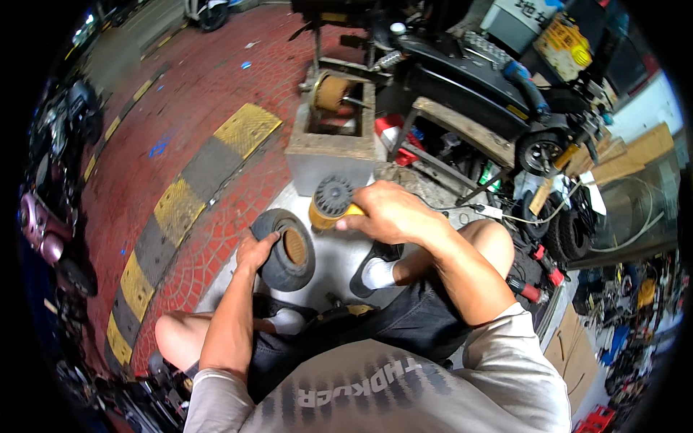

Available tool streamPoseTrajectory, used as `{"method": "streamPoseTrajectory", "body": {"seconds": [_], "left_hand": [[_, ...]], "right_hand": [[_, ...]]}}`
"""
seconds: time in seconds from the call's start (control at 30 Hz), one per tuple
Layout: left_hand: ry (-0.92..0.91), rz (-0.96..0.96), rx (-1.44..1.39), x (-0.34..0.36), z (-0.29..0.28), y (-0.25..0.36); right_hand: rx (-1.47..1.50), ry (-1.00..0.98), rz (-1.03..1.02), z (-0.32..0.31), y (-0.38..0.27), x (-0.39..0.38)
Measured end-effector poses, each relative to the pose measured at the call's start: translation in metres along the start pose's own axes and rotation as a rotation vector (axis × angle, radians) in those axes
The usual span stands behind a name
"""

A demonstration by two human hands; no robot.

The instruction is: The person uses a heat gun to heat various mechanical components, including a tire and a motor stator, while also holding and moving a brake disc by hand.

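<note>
My left hand (254,252) grips the rim of a small black tyre (278,270), its thumb toward the opening. The tyre stands tilted on the light ground between my feet, and its inside shows a brown, ribbed lining (294,246). In my right hand (386,211) is a yellow heat gun (331,204), held by its handle. Its round black vented end faces up, and the nozzle end is mostly hidden below. The heat gun is just to the right of the tyre, apart from it.
A grey box with a wooden rim (330,155) stands ahead, a brown roller (331,94) in it. Beyond it at right are a wooden bench (465,130) and a small wheel (541,153). A yellow-and-black speed bump (177,209) crosses the red paving. Parked motorbikes (47,224) line the left.
</note>
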State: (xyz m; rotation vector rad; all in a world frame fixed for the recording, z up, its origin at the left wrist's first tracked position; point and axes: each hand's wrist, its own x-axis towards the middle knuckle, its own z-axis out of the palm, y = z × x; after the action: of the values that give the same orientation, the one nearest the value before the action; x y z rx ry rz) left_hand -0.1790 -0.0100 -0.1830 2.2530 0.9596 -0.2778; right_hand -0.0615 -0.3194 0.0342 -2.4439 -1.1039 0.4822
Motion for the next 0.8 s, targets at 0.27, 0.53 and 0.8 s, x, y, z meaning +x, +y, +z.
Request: {"method": "streamPoseTrajectory", "body": {"seconds": [0.27, 0.53, 0.8], "left_hand": [[-0.063, 0.132, 0.182, -0.022, 0.007, 0.050], [0.054, 0.143, 0.121, -0.036, 0.028, 0.054], [-0.106, 0.316, -0.216, -0.058, 0.103, 0.101]], "right_hand": [[-0.015, -0.011, -0.109, -0.050, -0.016, -0.023], [0.418, 0.405, -0.181, -0.126, 0.013, -0.055], [0.695, 0.814, 0.071, -0.129, 0.095, -0.117]]}}
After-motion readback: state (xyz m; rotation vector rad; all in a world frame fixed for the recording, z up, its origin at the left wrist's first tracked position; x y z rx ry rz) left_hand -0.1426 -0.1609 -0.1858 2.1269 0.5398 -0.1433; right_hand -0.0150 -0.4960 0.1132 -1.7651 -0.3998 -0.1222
